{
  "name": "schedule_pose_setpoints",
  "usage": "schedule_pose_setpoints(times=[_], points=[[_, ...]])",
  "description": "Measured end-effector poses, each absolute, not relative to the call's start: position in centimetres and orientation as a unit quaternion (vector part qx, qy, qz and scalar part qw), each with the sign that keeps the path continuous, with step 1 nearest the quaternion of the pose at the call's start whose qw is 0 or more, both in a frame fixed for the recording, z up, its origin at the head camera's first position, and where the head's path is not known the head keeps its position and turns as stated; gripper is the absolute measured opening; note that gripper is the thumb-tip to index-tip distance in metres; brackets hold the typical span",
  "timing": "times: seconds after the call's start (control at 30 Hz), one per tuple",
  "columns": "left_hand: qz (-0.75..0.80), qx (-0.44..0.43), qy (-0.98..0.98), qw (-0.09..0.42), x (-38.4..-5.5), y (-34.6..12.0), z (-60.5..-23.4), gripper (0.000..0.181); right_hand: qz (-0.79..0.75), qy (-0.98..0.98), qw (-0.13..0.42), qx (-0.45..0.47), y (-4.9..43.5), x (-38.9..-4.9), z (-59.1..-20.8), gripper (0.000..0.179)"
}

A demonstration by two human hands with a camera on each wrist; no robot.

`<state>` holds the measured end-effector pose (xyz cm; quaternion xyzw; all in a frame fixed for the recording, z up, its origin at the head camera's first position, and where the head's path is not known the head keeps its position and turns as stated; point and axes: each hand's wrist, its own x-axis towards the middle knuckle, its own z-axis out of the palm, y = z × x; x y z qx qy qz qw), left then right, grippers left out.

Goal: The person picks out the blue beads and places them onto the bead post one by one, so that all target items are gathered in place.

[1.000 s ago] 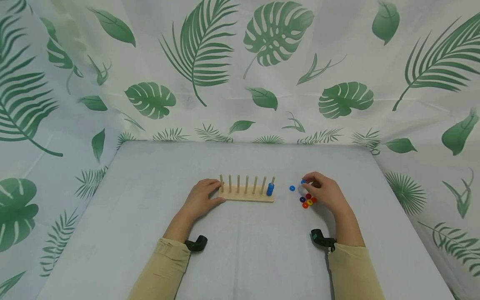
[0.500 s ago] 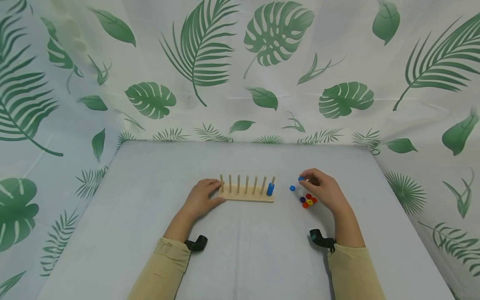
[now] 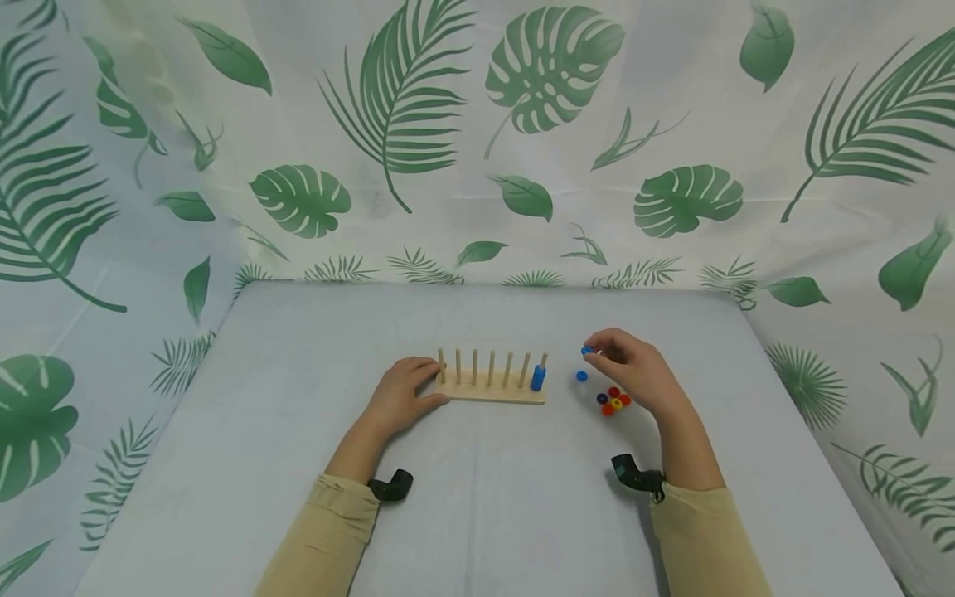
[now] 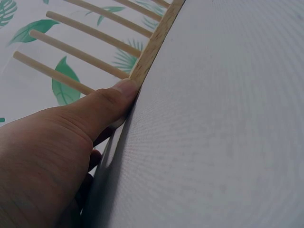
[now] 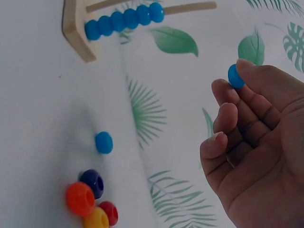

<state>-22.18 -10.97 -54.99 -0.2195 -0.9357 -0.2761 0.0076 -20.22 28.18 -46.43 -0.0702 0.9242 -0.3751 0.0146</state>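
A wooden peg board (image 3: 488, 391) with a row of upright pegs stands mid-table. Its right-end peg carries a stack of several blue beads (image 5: 124, 21), with bare peg showing above them. My left hand (image 3: 403, 396) grips the board's left end, thumb along the front edge in the left wrist view; its other fingers are mostly hidden. Between thumb and index finger my right hand (image 3: 630, 365) pinches a blue bead (image 5: 235, 76), raised above the table to the right of the board. Another blue bead (image 3: 582, 376) lies on the table below it.
Close together right of the board lie several loose beads: a dark blue one (image 5: 92, 183), a yellow one (image 3: 616, 405), and red and orange ones (image 5: 80, 198). A leaf-printed curtain (image 3: 448, 224) hangs behind the grey-white table (image 3: 336, 323).
My right hand has moved left and slightly up with the blue bead, toward the peg board. The left hand keeps its hold, and the loose beads stay where they were.
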Motion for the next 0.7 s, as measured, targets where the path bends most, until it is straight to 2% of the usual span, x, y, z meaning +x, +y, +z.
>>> schedule_pose_setpoints(times=[0.7], points=[[-0.278, -0.221, -0.935, 0.000, -22.3, -11.1, -55.1, 0.061, -0.400, 0.907, 0.006, -0.131, 24.2, -20.8, -45.2, 0.022]])
